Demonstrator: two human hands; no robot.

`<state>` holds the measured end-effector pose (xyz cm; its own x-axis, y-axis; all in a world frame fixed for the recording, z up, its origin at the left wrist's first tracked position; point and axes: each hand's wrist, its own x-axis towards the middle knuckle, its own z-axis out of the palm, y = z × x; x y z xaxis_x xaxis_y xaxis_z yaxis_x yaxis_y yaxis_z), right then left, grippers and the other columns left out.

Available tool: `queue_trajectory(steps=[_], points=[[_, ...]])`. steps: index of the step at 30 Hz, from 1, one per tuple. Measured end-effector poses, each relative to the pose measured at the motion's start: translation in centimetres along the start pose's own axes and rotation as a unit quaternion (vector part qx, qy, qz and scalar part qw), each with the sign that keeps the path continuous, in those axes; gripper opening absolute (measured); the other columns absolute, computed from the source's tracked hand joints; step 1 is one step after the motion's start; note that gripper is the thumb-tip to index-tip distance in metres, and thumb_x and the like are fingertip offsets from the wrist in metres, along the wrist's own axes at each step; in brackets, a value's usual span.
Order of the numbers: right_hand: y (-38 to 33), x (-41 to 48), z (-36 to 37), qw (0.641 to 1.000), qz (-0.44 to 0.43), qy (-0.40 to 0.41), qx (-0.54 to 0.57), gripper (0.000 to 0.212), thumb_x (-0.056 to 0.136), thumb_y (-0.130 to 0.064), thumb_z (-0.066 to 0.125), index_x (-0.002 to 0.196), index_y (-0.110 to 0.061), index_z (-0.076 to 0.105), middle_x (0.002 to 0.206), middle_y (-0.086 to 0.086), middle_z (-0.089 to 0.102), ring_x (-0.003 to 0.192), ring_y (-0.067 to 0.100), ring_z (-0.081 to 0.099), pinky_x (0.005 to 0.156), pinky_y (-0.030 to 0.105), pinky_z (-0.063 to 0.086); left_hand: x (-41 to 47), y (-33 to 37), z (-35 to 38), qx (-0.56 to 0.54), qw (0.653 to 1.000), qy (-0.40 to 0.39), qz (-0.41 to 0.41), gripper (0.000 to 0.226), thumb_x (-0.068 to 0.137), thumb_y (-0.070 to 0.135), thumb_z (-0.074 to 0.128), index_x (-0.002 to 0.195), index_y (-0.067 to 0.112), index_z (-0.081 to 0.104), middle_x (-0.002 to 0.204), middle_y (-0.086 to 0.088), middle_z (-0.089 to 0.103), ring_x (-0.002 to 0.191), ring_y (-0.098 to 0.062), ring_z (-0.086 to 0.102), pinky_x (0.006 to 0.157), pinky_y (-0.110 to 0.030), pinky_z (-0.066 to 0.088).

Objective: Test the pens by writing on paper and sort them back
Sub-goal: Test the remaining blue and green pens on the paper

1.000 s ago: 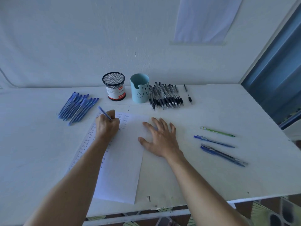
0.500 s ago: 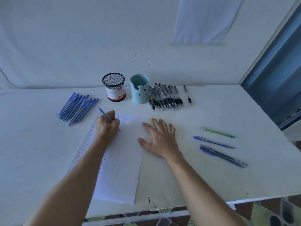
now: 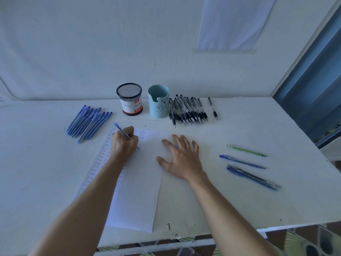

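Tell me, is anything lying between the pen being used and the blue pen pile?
Nothing visible: only paper and bare table lie between the pen in the left hand and the blue pile.

- I see a white sheet (image 3: 234,23) taped high on the wall (image 3: 73,43)
- blue door frame (image 3: 313,80) far right
- small dark nail-like bit (image 3: 168,226) near the table's (image 3: 239,209) front edge
- patterned floor (image 3: 304,241) below

White table (image 3: 239,204) against pale wall (image 3: 73,43), blue frame (image 3: 313,85) right.
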<state>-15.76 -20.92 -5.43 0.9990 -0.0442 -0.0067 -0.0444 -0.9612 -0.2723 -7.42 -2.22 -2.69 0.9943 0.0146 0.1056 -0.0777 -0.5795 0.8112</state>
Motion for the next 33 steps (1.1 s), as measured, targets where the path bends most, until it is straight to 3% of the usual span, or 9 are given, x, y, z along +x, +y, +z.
queue_trajectory(steps=[12, 16, 18, 20, 23, 26, 29, 31, 33], points=[[0.0, 0.0, -0.2, 1.000, 0.002, -0.020, 0.004, 0.067, 0.089, -0.071, 0.038, 0.150, -0.046, 0.026, 0.166, -0.006, 0.012, 0.153, 0.020, 0.004, 0.120, 0.054, 0.002, 0.4, -0.8, 0.2, -0.025, 1.000, 0.008, -0.004, 0.031, 0.068, -0.010, 0.045, 0.061, 0.014, 0.028, 0.059, -0.004, 0.026, 0.056, -0.017, 0.023, 0.051, -0.025, 0.017], [0.3, 0.0, -0.5, 0.998, -0.002, -0.016, 0.059, 0.058, 0.099, -0.048, 0.032, 0.154, -0.045, 0.017, 0.165, -0.008, 0.016, 0.152, 0.016, 0.008, 0.121, 0.050, -0.001, 1.1, -1.7, -0.5, -0.186, 0.980, 0.027, -0.063, 0.021, 0.071, -0.004, 0.055, 0.063, 0.010, 0.041, 0.055, -0.009, 0.043, 0.045, -0.019, 0.042, 0.047, -0.026, 0.032], [0.2, -0.3, -0.5, 0.990, 0.009, 0.021, 0.137, 0.063, 0.092, -0.035, 0.029, 0.154, -0.034, 0.024, 0.157, -0.005, 0.034, 0.147, 0.016, 0.024, 0.121, 0.048, 0.006, 1.3, -1.9, -0.9, -0.272, 0.959, 0.027, -0.078, 0.023, 0.085, 0.002, 0.065, 0.076, 0.013, 0.047, 0.058, -0.009, 0.048, 0.041, -0.018, 0.045, 0.043, -0.025, 0.035], [0.4, -0.4, 0.0, 0.978, 0.023, 0.097, 0.185, 0.065, 0.083, -0.029, 0.030, 0.144, -0.013, 0.045, 0.141, 0.006, 0.053, 0.133, 0.026, 0.045, 0.116, 0.048, 0.026, 1.4, -1.9, -1.2, -0.315, 0.946, 0.015, -0.077, 0.029, 0.090, 0.018, 0.074, 0.084, 0.018, 0.045, 0.055, -0.004, 0.050, 0.040, -0.016, 0.045, 0.038, -0.023, 0.035], [1.1, 0.1, 0.7, 0.965, 0.058, 0.140, 0.216, 0.037, 0.086, -0.009, 0.052, 0.119, 0.001, 0.064, 0.117, 0.016, 0.061, 0.114, 0.037, 0.056, 0.102, 0.040, 0.040, 1.7, -1.8, -1.3, -0.346, 0.935, 0.000, -0.079, 0.036, 0.085, 0.019, 0.078, 0.074, 0.018, 0.044, 0.050, -0.002, 0.054, 0.040, -0.014, 0.047, 0.039, -0.021, 0.038], [1.3, 0.2, 0.2, 0.958, 0.067, 0.131, 0.245, 0.025, 0.087, -0.002, 0.063, 0.110, -0.005, 0.070, 0.110, 0.011, 0.060, 0.110, 0.030, 0.054, 0.099, 0.032, 0.042, 2.0, -1.7, -1.5, -0.402, 0.909, -0.012, -0.110, 0.029, 0.088, 0.006, 0.073, 0.072, 0.013, 0.049, 0.058, -0.005, 0.063, 0.049, -0.013, 0.059, 0.052, -0.021, 0.050], [1.2, 0.1, 0.1, 0.956, 0.056, 0.158, 0.240, 0.019, 0.087, -0.009, 0.067, 0.105, -0.014, 0.070, 0.106, 0.002, 0.067, 0.106, 0.026, 0.057, 0.095, 0.042, 0.045, 1.9, -1.5, -1.9, -0.467, 0.875, -0.029, -0.121, 0.023, 0.095, -0.006, 0.050, 0.075, 0.003, 0.058, 0.069, -0.010, 0.066, 0.063, -0.022, 0.069, 0.066, -0.026, 0.060], [0.8, 0.0, 0.0, 0.954, 0.054, 0.168, 0.241, 0.016, 0.088, -0.016, 0.068, 0.103, -0.022, 0.068, 0.101, -0.008, 0.070, 0.103, 0.022, 0.062, 0.092, 0.041, 0.045, 1.3, -0.9, -2.0, -0.463, 0.879, -0.058, -0.092, 0.024, 0.092, -0.007, 0.044, 0.078, 0.001, 0.061, 0.073, -0.011, 0.067, 0.070, -0.028, 0.071, 0.070, -0.029, 0.061], [0.3, 0.0, 0.0, 0.950, 0.041, 0.174, 0.257, 0.014, 0.089, -0.023, 0.067, 0.102, -0.026, 0.067, 0.095, -0.015, 0.069, 0.100, 0.018, 0.065, 0.090, 0.041, 0.046, 0.2, -0.3, -1.9, -0.435, 0.894, -0.088, -0.064, 0.024, 0.092, -0.009, 0.042, 0.081, 0.004, 0.059, 0.071, -0.009, 0.065, 0.070, -0.026, 0.072, 0.066, -0.028, 0.059]])
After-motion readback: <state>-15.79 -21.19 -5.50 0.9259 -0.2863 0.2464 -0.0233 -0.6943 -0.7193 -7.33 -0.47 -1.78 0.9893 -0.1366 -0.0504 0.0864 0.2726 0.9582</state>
